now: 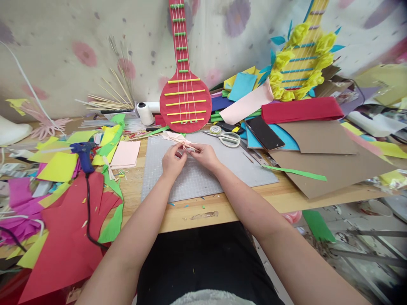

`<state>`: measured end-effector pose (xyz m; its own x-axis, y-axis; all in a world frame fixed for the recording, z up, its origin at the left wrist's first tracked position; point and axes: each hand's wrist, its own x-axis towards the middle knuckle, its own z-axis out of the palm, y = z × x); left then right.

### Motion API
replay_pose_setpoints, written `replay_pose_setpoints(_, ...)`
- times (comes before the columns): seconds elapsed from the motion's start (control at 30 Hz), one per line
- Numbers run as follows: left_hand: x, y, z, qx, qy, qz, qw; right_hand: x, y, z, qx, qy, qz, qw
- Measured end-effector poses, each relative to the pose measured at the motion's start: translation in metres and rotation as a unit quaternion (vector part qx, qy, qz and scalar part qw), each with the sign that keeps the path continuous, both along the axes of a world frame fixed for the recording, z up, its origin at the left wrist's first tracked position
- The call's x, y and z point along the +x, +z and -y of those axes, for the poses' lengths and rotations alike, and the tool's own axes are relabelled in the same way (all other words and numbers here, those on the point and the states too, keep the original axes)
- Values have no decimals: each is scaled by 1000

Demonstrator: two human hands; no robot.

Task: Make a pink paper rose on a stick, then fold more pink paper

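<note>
Above the grey cutting mat (159, 178), my left hand (172, 163) and my right hand (206, 156) meet with their fingertips close together. Both are closed on a piece of pale pink crepe paper (174, 136), which sticks out beyond the fingers at the far side. What looks like a thin stick lies along the paper, though the fingers hide much of it. A pair of scissors (230, 140) rests on the mat to the right of my hands. A stack of pale pink paper squares (126, 153) lies to the left of the mat.
A red paper lute (186, 103) leans at the back, with a yellow flowered one (300, 63) to its right. Paper scraps and a blue glue gun (83, 156) with its cord crowd the left. A phone (265, 133) and brown cardboard (330, 169) lie right.
</note>
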<state>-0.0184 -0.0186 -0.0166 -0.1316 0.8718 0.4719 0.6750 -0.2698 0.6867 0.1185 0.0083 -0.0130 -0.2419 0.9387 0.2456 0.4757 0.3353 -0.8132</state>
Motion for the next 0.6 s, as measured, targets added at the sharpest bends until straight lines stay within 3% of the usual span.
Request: replay_pose_setpoints(0.6,-1,-2,-1,-1,-12,-1,1000,0,1,1,-5,-9,30,1000)
